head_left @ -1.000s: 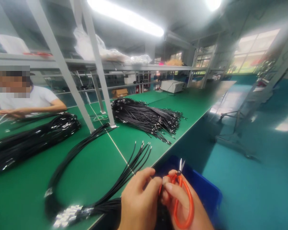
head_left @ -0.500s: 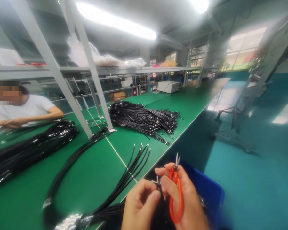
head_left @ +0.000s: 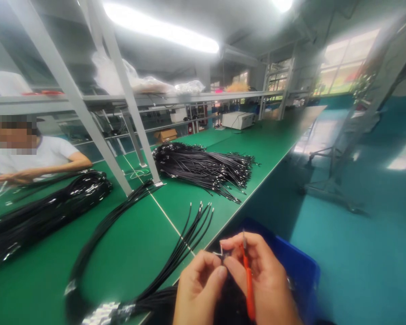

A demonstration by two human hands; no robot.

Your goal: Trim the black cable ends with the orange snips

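My left hand (head_left: 198, 282) is closed in a pinch near the table's front edge, on the end of a black cable. Thin, pale wire ends (head_left: 219, 254) stick out above its fingertips. Close beside it, my right hand (head_left: 269, 280) holds scissors with orange-red handles (head_left: 249, 284), seen nearly edge-on with the blades pointing up. The right thumb and a fingertip are at the wire ends; whether they touch them I cannot tell. To the left, a bundle of black cables (head_left: 176, 257) curves over the green table (head_left: 128, 239), its several loose tips fanned out.
A large heap of black cables (head_left: 203, 167) lies farther back, by a grey shelf post (head_left: 135, 99). A blue bin (head_left: 301, 266) stands below the table edge at right. A co-worker (head_left: 54, 155) sits across the table, behind a long cable bundle (head_left: 50, 207).
The scissors have turned in my right hand from showing both handle loops to nearly edge-on. The right fingers have drawn closer to the wire ends; my left hand keeps its pinch.
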